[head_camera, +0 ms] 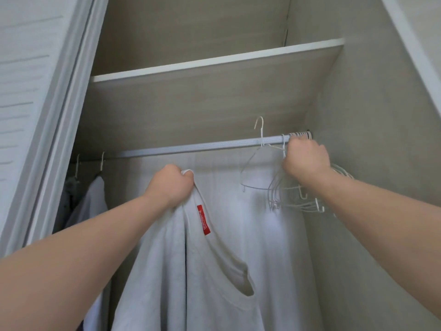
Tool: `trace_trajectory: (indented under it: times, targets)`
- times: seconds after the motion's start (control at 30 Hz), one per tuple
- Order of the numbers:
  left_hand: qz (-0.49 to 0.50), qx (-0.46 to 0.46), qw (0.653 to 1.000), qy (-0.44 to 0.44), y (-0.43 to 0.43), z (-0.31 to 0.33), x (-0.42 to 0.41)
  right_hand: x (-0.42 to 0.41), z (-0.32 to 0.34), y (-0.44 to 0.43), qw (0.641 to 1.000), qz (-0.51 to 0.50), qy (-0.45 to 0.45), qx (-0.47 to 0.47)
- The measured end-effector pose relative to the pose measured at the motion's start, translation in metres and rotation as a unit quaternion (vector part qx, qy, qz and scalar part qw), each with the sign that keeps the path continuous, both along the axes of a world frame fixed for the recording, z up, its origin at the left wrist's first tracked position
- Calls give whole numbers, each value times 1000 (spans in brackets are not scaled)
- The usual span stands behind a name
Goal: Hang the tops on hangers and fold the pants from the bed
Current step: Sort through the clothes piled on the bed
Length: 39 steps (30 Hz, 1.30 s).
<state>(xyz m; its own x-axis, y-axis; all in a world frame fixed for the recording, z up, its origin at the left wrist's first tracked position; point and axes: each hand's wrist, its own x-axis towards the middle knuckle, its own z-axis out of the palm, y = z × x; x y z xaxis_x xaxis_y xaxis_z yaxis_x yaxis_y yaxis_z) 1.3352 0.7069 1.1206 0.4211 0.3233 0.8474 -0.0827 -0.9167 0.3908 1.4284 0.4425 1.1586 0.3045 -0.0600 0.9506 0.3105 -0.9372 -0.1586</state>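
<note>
A: How far along was it?
B: Early, I judged: the white top [191, 271] had no hanger in it yet.
A: Where was it?
B: Hanging toward six o'clock from the left grip [170, 185], which clenched its neckline. At two o'clock the right grip [306, 161] curled round white hangers [293, 199] on the rod [191, 146]; garments [93, 199] hung at nine o'clock.

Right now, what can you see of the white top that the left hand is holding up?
The white top is soft, knit-looking fabric hanging limp below the closet rod. The left hand grips its upper edge. A red label, lettering too blurred to read, sits inside. A banded opening gapes lower down. Its hem is out of frame.
</note>
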Motion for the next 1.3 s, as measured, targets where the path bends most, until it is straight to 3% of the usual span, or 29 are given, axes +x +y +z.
trace_trajectory:
  times: [0.17,0.33,0.6,0.8,1.03,1.3]
  targets:
    - [-11,1,999,-36,0,6,-32,-22,-15,10,963,228,43,135]
    - [-4,20,996,-89,4,13,-69,-49,-41,18,878,415,49,235]
    - [67,18,985,-157,3,30,-150,-125,-52,28,736,581,58,343]
    - [139,28,978,-153,-20,40,-235,-191,-40,34,597,726,189,283]
    - [263,41,952,-150,-76,42,-340,-256,-46,18,565,771,184,231]
    - [433,15,892,-131,-135,15,-474,-338,-82,-14,431,855,193,212]
